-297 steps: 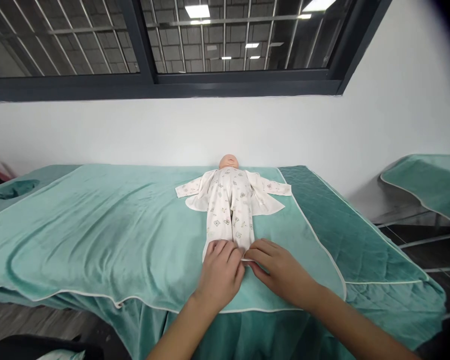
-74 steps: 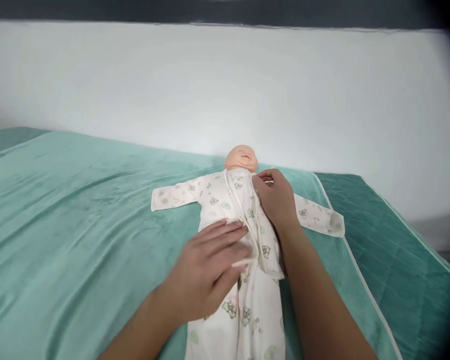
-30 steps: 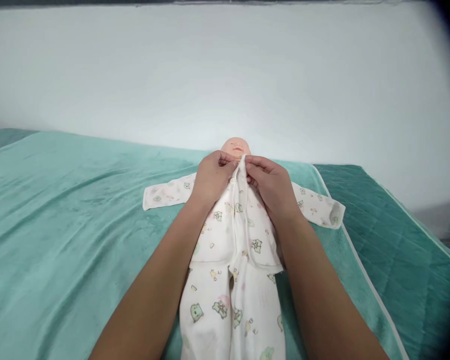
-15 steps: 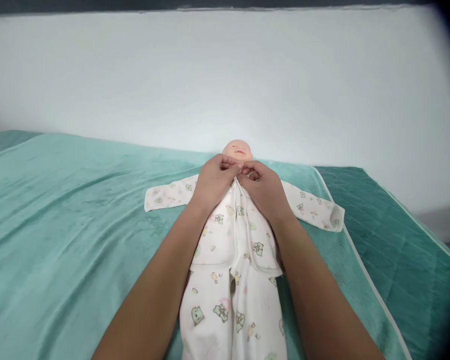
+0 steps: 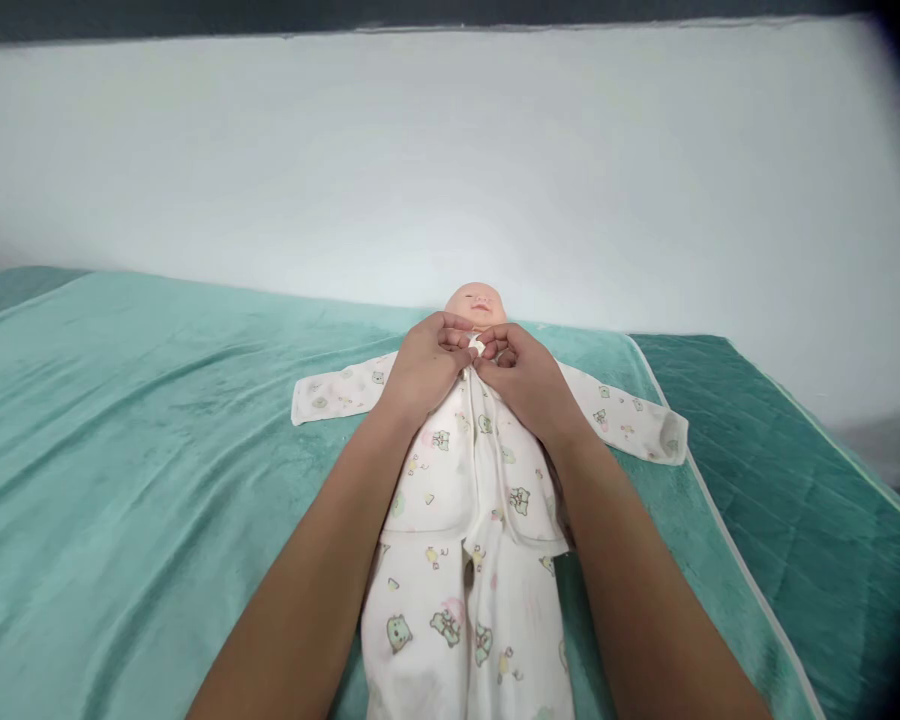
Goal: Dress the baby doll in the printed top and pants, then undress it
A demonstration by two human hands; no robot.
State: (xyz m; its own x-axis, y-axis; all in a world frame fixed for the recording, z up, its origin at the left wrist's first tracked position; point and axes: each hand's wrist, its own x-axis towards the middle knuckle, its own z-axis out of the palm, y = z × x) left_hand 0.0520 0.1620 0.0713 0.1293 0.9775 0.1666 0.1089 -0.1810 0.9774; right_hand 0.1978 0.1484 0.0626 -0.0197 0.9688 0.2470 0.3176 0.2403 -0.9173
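A baby doll lies on its back, its head toward the wall. It wears a white long-sleeved baby shirt printed with green bears, and matching trousers. At the neck, my left hand pinches one front edge of the shirt from the left. My right hand pinches the other edge from the right, the fingertips of both hands close together. A small piece of white cloth shows between them. Below the hands the front edges run down side by side. The fastening itself is too small to make out.
A light green blanket with soft folds lies under the doll. To the right, past its pale edge, is a darker green quilted cover. A white wall rises behind the doll's head.
My fingertips have parted slightly at the collar, and a bit of white cloth now shows between them. The doll and its sleeves lie as before.
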